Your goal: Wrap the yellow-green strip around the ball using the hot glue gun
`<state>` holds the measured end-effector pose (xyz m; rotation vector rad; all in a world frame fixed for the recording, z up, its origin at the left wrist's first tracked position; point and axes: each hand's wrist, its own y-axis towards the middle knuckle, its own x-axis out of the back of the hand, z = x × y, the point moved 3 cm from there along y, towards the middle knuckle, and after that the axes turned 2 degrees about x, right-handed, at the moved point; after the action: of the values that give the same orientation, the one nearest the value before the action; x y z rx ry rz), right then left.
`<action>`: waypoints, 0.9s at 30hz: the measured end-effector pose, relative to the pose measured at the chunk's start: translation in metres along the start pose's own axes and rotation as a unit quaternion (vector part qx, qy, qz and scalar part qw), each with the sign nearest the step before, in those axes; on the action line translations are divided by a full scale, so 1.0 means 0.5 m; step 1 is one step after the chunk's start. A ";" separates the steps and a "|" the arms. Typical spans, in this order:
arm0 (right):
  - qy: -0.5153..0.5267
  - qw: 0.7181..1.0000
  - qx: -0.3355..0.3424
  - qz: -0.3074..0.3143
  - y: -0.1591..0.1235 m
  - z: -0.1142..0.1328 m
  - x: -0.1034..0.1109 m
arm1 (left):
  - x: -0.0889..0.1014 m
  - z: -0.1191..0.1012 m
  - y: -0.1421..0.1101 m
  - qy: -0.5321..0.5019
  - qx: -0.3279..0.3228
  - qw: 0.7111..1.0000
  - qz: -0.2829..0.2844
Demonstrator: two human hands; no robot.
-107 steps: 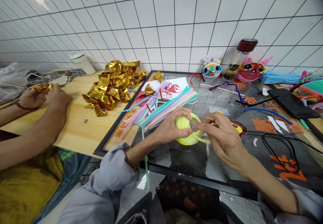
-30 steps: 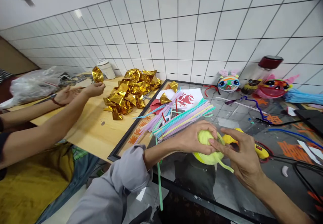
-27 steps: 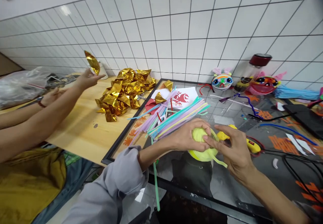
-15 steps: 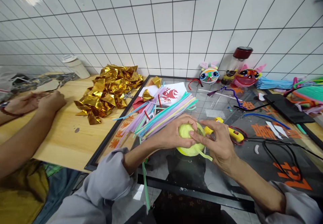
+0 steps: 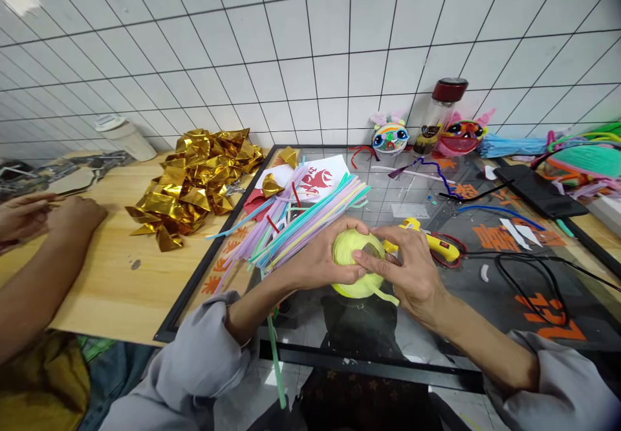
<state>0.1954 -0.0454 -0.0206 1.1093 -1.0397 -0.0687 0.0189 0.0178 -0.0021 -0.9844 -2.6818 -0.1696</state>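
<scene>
Between my hands is a round form (image 5: pixel 345 250) covered in pale yellow pipe cleaner, with a loose yellow end sticking out at the lower right. A greyish bare patch shows on its upper right side. My left hand (image 5: pixel 326 257) wraps round it from the left, fingers over the top and thumb below. From the right, my right hand (image 5: pixel 414 268) grips it, its fingertips pressing on the yellow strands near the bare patch. A yellow hot glue gun (image 5: pixel 442 248) lies just behind my right hand. The bundle of pastel pipe cleaners (image 5: pixel 310 221) lies beyond my left wrist.
Gold foil pieces (image 5: pixel 194 178) are heaped at the left, near a co-worker's hands (image 5: pixel 72 217). Two decorated animal heads (image 5: pixel 389 138) and a bottle (image 5: pixel 434 120) stand by the tiled wall. At right are a black phone (image 5: pixel 541 190) and the black cord (image 5: pixel 528 288).
The view has shifted slightly. In my hands the yellow form has turned a little, showing more of its yellow face and the greyish patch. The co-worker's hands have shifted slightly.
</scene>
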 end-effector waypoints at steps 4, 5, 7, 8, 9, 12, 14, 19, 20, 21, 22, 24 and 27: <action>-0.001 1.000 -0.021 -0.008 0.004 -0.005 -0.001 | 0.001 0.001 -0.001 0.009 -0.003 1.000 -0.005; -0.002 1.000 -0.024 -0.013 0.004 -0.007 -0.001 | 0.001 0.001 -0.002 0.014 -0.005 1.000 -0.005; -0.005 0.999 -0.028 -0.023 0.004 -0.014 -0.003 | 0.001 0.001 -0.003 0.020 -0.013 1.000 -0.005; -0.004 0.999 -0.032 -0.025 0.003 -0.018 -0.004 | 0.001 0.002 -0.003 0.020 -0.017 1.000 -0.006; -0.002 0.999 -0.037 -0.024 0.001 -0.023 -0.006 | 0.002 0.003 -0.003 0.019 -0.021 1.000 -0.008; 0.011 0.997 -0.071 -0.005 -0.007 -0.035 -0.014 | 0.004 0.006 -0.001 0.020 -0.029 0.999 -0.015; 0.022 0.996 -0.091 0.003 -0.013 -0.044 -0.018 | 0.005 0.008 0.000 0.021 -0.029 0.999 -0.016; 0.057 0.990 -0.126 0.000 -0.017 -0.060 -0.012 | 0.008 0.014 -0.001 0.009 -0.016 1.000 -0.009; 0.069 0.989 -0.128 -0.008 -0.016 -0.061 -0.008 | 0.009 0.015 -0.002 0.009 -0.015 1.000 -0.009; 0.080 0.988 -0.127 -0.017 -0.013 -0.060 -0.004 | 0.009 0.015 -0.003 0.010 -0.015 1.000 -0.009; 0.087 0.988 -0.124 -0.024 -0.011 -0.059 -0.001 | 0.009 0.016 -0.003 0.008 -0.016 1.000 -0.009; 0.087 0.989 -0.114 -0.030 -0.008 -0.055 0.001 | 0.008 0.015 -0.003 0.003 -0.016 1.000 -0.010; 0.079 0.991 -0.105 -0.017 -0.009 -0.053 -0.005 | 0.008 0.012 -0.003 0.002 -0.011 1.000 -0.014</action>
<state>0.2150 -0.0277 -0.0268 0.9250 -0.8512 -0.1140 0.0140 0.0203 -0.0067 -0.9524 -2.6973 -0.2073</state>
